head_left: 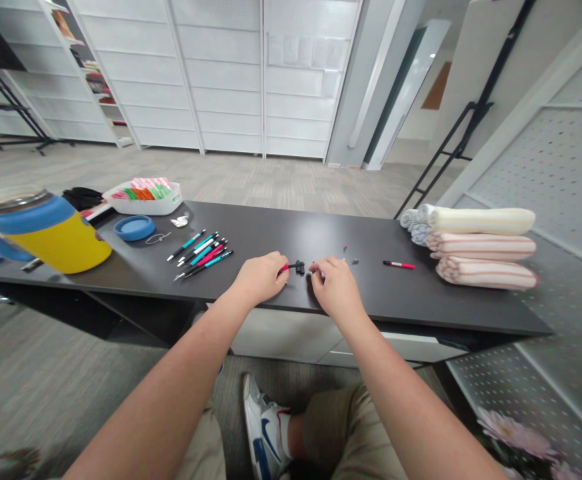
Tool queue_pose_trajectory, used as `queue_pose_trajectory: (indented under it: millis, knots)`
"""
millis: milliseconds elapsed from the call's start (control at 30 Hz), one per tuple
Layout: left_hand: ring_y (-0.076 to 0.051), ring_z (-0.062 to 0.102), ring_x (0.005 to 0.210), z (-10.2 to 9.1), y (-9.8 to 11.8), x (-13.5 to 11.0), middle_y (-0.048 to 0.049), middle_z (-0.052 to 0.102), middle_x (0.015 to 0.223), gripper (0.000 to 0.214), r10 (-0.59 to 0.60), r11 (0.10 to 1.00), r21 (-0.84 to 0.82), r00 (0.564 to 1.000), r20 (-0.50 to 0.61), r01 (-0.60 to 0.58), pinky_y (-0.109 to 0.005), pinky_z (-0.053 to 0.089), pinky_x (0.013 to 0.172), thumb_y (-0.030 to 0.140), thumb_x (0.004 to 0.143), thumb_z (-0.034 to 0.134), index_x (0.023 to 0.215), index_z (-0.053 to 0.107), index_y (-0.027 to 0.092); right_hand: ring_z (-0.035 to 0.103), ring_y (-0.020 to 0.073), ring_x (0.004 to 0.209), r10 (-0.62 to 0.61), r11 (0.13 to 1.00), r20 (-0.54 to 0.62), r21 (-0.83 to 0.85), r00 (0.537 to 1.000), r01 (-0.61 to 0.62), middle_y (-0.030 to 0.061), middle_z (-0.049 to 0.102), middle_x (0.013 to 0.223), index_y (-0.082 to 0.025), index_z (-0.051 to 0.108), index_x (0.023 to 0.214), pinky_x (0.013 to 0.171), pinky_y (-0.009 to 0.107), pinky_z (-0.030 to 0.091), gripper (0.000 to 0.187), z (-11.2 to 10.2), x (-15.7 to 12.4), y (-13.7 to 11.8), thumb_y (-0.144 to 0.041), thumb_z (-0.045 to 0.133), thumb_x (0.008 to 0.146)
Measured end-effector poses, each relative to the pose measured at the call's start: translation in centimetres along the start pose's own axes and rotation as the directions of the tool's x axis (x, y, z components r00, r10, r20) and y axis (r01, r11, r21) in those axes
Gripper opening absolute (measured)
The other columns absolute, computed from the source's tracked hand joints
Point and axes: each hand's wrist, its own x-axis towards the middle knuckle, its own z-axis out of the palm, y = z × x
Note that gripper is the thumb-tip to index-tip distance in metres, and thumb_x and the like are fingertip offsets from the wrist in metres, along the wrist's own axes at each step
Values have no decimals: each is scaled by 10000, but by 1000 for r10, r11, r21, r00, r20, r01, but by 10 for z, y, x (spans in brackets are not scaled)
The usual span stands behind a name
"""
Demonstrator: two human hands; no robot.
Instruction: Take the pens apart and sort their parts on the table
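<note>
Bare forearms (185, 367) over dark counter (311, 223). Left hand (263, 277) closed on red pen piece (284, 268), black part (299, 267) at its end, between the hands. Right hand (338, 283) curled, fingertips close; cannot tell if gripping anything.

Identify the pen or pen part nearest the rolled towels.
The red-and-black piece just left of the towels; the small bits lie closer to the right hand, the piled pens beyond the left hand.
</note>
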Motion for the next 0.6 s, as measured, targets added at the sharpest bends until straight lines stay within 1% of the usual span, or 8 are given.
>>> queue_pose_trajectory:
  millis: [167,333,600]
  knots:
    - [-203,691,864,0,0,-1,-48,695,1074,224,-13,1000,-7,1000,-7,13,-306,482,698,335,1018,487,1032,686,234,615,265,911,29,998,13,-62,999,-29,92,716,903,-194,726,865,955,411,405,204,0,0,-2,-99,553,920]
    - [-201,697,891,-2,1,0,-51,699,1113,229,-17,1000,-14,1000,-7,17,-298,493,717,331,1016,495,1055,695,227,609,267,911,73,992,5,-102,997,-72,97,719,916,-193,735,865,950,405,407,212,0,0,-3,-117,549,935]
    - [-206,704,888,1,-2,0,-46,709,1105,247,-18,1000,-4,1000,-21,18,-308,493,705,324,1009,492,1034,714,220,599,266,916,99,987,14,-125,995,-96,100,706,917,-191,742,880,941,388,415,210,1,-1,-2,-134,550,943]
